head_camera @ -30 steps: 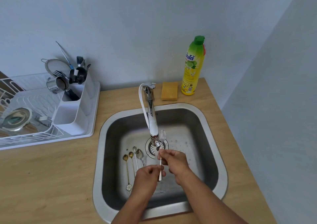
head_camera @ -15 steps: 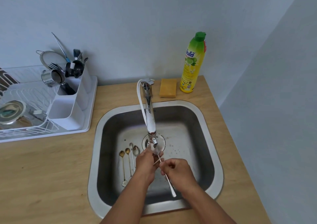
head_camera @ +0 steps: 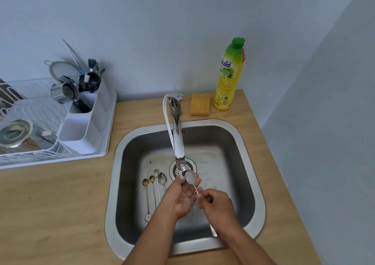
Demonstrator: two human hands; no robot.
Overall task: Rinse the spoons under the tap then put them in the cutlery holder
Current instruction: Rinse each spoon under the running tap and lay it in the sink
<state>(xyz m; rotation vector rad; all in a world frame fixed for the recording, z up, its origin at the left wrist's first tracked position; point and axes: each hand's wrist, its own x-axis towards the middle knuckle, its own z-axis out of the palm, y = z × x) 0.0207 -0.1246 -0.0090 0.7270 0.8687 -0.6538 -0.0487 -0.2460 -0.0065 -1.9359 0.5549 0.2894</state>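
— Two hands over the sink (head_camera: 251,143)?
— Yes. Right hand (head_camera: 218,205) pinches a spoon (head_camera: 191,178) by its handle, bowl under the tap (head_camera: 178,143); left hand (head_camera: 180,197) lies open, fingers touching the bowl.
— Containers?
— Four spoons (head_camera: 155,185) lie in the sink. The cutlery holder (head_camera: 81,131), on the rack on the surface, holds forks and utensils.

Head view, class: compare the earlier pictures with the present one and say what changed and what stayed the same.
The spoon was turned: its bowl now lies under the tap against the left hand, which opened beneath it. The right hand pinches the handle throughout. The four spoons on the sink floor stayed put.
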